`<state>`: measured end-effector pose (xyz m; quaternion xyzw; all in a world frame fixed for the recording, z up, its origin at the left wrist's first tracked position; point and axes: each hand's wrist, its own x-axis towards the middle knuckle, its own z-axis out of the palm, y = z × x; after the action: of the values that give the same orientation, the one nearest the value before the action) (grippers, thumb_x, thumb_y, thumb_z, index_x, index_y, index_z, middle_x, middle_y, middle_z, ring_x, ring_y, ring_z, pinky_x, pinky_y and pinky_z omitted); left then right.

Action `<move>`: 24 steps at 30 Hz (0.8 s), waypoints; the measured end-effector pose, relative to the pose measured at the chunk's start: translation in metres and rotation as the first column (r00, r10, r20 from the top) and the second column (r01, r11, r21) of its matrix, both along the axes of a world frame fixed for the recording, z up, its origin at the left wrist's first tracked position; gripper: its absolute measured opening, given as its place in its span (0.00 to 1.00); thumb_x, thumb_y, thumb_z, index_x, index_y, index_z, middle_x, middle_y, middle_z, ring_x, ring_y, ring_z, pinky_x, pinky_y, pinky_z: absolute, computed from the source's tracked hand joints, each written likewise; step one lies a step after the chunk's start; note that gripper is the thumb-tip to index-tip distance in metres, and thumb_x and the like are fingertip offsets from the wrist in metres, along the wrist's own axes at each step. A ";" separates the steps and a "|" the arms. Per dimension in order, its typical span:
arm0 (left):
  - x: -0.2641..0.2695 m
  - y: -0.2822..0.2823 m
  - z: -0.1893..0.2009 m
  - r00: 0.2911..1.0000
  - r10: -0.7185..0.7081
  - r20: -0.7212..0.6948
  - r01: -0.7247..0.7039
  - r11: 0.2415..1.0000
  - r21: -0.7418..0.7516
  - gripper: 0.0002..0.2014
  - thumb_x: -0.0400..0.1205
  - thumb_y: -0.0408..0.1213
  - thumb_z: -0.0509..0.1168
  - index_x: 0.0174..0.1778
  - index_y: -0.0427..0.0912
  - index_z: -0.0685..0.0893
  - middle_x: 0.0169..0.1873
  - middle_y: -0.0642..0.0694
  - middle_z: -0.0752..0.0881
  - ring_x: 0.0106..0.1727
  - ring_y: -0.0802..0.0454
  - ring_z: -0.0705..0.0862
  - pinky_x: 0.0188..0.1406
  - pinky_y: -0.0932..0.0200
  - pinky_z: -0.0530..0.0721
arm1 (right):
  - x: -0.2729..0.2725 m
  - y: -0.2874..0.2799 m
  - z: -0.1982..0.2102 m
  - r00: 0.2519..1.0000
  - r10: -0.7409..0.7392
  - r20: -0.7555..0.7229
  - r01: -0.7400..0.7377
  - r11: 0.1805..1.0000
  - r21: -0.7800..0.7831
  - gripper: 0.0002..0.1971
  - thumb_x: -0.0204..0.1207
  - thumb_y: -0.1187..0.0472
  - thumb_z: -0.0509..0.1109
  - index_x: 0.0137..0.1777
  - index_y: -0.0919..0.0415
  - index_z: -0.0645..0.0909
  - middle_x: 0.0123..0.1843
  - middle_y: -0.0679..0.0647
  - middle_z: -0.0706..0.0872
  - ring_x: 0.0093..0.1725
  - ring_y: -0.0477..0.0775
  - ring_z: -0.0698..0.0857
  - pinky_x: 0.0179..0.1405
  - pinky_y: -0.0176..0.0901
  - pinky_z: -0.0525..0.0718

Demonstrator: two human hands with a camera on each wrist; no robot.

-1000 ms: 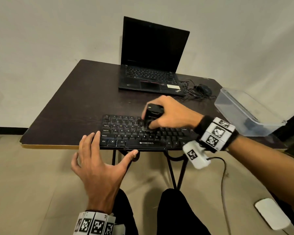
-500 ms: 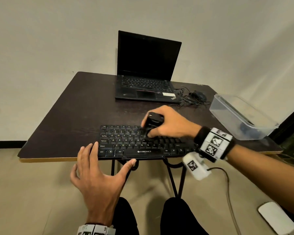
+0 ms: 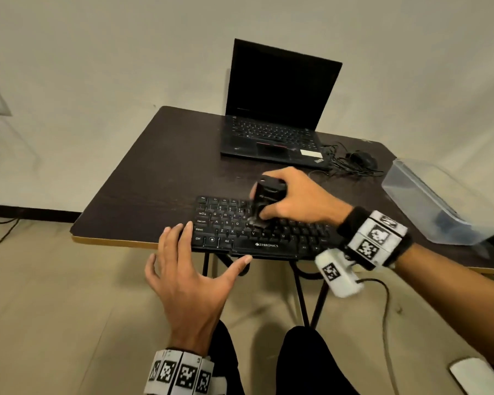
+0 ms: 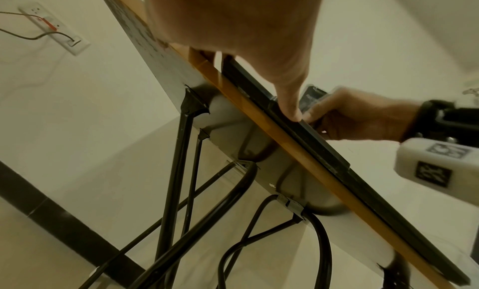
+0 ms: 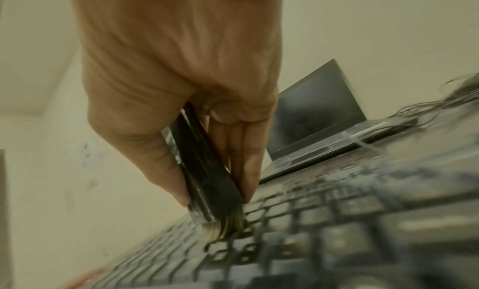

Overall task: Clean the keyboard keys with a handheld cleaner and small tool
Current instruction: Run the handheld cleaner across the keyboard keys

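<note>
A black keyboard (image 3: 226, 223) lies along the near edge of the dark table (image 3: 154, 181). My right hand (image 3: 294, 201) grips a black handheld cleaner (image 3: 265, 198) upright over the middle keys. In the right wrist view the cleaner (image 5: 207, 178) ends in pale bristles (image 5: 225, 228) that touch the keyboard (image 5: 324, 232). My left hand (image 3: 191, 269) is spread flat at the keyboard's near left corner, fingertips on its edge. Its thumb (image 4: 291, 107) presses the keyboard's front rim (image 4: 324, 150) in the left wrist view. No separate small tool shows.
An open black laptop (image 3: 274, 132) stands at the back of the table, with a black mouse (image 3: 362, 159) and tangled cable to its right. A clear plastic box (image 3: 439, 203) sits at the right edge. Black folding legs (image 4: 181, 170) run under the table.
The right hand with the cleaner has shifted slightly across the middle keys. The head view has swung so the table sits further right. The left hand stays at the keyboard's left corner.
</note>
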<state>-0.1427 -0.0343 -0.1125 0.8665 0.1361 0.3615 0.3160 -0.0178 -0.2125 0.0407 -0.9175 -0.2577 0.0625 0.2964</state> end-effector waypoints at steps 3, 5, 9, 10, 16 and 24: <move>-0.001 0.000 0.000 1.000 0.000 0.014 0.001 1.000 -0.020 0.55 0.66 0.82 0.69 0.77 0.40 0.81 0.78 0.45 0.80 0.85 0.45 0.73 0.78 0.30 0.69 | -0.005 -0.055 0.001 0.994 -0.109 -0.007 0.109 0.994 -0.015 0.16 0.69 0.68 0.87 0.51 0.50 0.90 0.45 0.48 0.95 0.39 0.49 0.93 0.39 0.42 0.90; -0.001 -0.001 0.001 1.000 0.002 0.020 -0.001 1.000 -0.031 0.55 0.66 0.82 0.69 0.78 0.41 0.81 0.79 0.45 0.80 0.86 0.45 0.73 0.78 0.31 0.68 | -0.008 -0.087 0.002 0.981 -0.194 0.006 0.194 0.980 -0.043 0.16 0.70 0.68 0.87 0.53 0.52 0.89 0.46 0.50 0.94 0.38 0.52 0.93 0.36 0.41 0.90; -0.002 -0.001 -0.001 1.000 -0.005 0.011 0.006 0.999 -0.048 0.55 0.66 0.82 0.69 0.79 0.42 0.80 0.80 0.46 0.79 0.87 0.46 0.71 0.80 0.32 0.67 | -0.013 -0.124 0.005 0.951 -0.307 -0.019 0.304 0.948 -0.097 0.19 0.71 0.67 0.87 0.54 0.51 0.84 0.46 0.52 0.94 0.43 0.57 0.94 0.43 0.52 0.93; -0.003 -0.001 -0.001 1.000 -0.007 0.009 0.008 0.999 -0.049 0.55 0.66 0.81 0.69 0.79 0.42 0.80 0.80 0.46 0.79 0.87 0.46 0.70 0.80 0.32 0.66 | -0.014 -0.126 0.006 0.950 -0.313 -0.018 0.309 0.945 -0.105 0.19 0.71 0.67 0.88 0.54 0.50 0.83 0.45 0.52 0.93 0.42 0.55 0.94 0.43 0.50 0.92; -0.002 -0.001 -0.001 1.000 -0.004 -0.004 0.003 0.998 -0.059 0.56 0.65 0.81 0.69 0.79 0.42 0.79 0.80 0.46 0.79 0.87 0.46 0.70 0.81 0.33 0.65 | -0.025 -0.092 0.001 0.981 -0.192 0.011 0.191 0.981 0.039 0.16 0.66 0.65 0.90 0.50 0.58 0.89 0.44 0.49 0.94 0.44 0.51 0.93 0.48 0.49 0.90; -0.002 0.001 -0.003 1.000 -0.003 0.004 0.003 1.000 -0.030 0.54 0.66 0.80 0.72 0.79 0.41 0.79 0.80 0.45 0.79 0.87 0.46 0.70 0.81 0.32 0.66 | -0.033 0.041 -0.033 0.995 -0.021 0.094 -0.005 0.965 0.263 0.20 0.71 0.64 0.82 0.62 0.55 0.86 0.51 0.51 0.95 0.52 0.56 0.94 0.58 0.63 0.91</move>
<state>-0.1451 -0.0335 -0.1152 0.8611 0.1394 0.3608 0.3298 -0.0508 -0.1713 0.0076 -0.8730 -0.2739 -0.0175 0.4032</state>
